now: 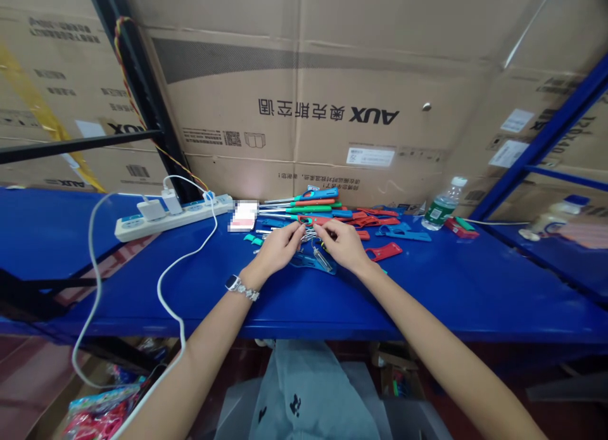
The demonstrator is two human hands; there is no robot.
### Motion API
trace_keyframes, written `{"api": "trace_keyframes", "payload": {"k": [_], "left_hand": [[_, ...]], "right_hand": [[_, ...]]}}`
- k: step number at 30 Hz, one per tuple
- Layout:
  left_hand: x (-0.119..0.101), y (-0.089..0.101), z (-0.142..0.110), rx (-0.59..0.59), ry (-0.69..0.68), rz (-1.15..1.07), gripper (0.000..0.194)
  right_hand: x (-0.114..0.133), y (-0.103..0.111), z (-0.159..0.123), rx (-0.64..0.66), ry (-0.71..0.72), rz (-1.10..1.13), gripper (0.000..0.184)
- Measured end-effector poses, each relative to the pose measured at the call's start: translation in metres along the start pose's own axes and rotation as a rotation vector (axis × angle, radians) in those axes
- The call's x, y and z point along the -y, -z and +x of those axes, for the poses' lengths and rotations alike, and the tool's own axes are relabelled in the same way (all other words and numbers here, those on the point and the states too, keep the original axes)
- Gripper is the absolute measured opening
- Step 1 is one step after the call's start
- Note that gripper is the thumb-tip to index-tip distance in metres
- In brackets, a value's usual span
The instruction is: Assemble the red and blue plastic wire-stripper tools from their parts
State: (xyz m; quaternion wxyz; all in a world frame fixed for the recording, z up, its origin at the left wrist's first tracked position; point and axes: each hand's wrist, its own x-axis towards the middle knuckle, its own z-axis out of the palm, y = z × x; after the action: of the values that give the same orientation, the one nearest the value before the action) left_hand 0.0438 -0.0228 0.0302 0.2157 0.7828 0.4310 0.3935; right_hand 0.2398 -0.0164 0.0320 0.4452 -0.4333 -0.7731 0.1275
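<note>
My left hand (281,245), with a watch and bracelet at the wrist, reaches to the middle of the blue table, its thumb and fingertips pinched together. Facing it, my right hand (349,245) also has its fingers drawn in. Thin metal pieces (311,233) lie between the fingertips; whether they are held is too small to tell. Under the hands is a blue plastic shell (311,263) with a small clear and metal part (322,259) on it. Just behind are assembled long-nosed gas lighters (311,209) in several colours. A red handle shell (386,251) lies right of my right hand.
More red shells (375,220) and a blue shell (403,233) lie to the right, near a water bottle (444,206). A white power strip (175,220) with a trailing cable (164,288) occupies the left. Large cardboard boxes (304,66) stand behind the table (427,294).
</note>
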Motion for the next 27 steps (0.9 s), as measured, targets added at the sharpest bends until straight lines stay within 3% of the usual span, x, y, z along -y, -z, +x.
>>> {"api": "trace_keyframes", "payload": {"k": [11, 18, 24, 27], "left_hand": [[-0.0017, -0.0015, -0.0022, -0.001, 0.053, -0.160, 0.060], [-0.0028, -0.0015, -0.0014, -0.004, 0.098, -0.169, 0.064], [0.0003, -0.0028, 0.0009, -0.018, 0.125, -0.166, 0.065], [-0.0008, -0.0015, 0.0007, -0.022, 0.147, -0.253, 0.072]], "right_hand": [[-0.0058, -0.0002, -0.0010, 0.005, -0.035, 0.280, 0.043], [-0.0092, 0.0029, -0.0008, 0.038, 0.016, 0.244, 0.039], [-0.0087, -0.0018, -0.0032, 0.148, -0.088, 0.395, 0.036], [-0.0090, -0.0060, -0.0035, 0.116, -0.136, 0.453, 0.038]]}}
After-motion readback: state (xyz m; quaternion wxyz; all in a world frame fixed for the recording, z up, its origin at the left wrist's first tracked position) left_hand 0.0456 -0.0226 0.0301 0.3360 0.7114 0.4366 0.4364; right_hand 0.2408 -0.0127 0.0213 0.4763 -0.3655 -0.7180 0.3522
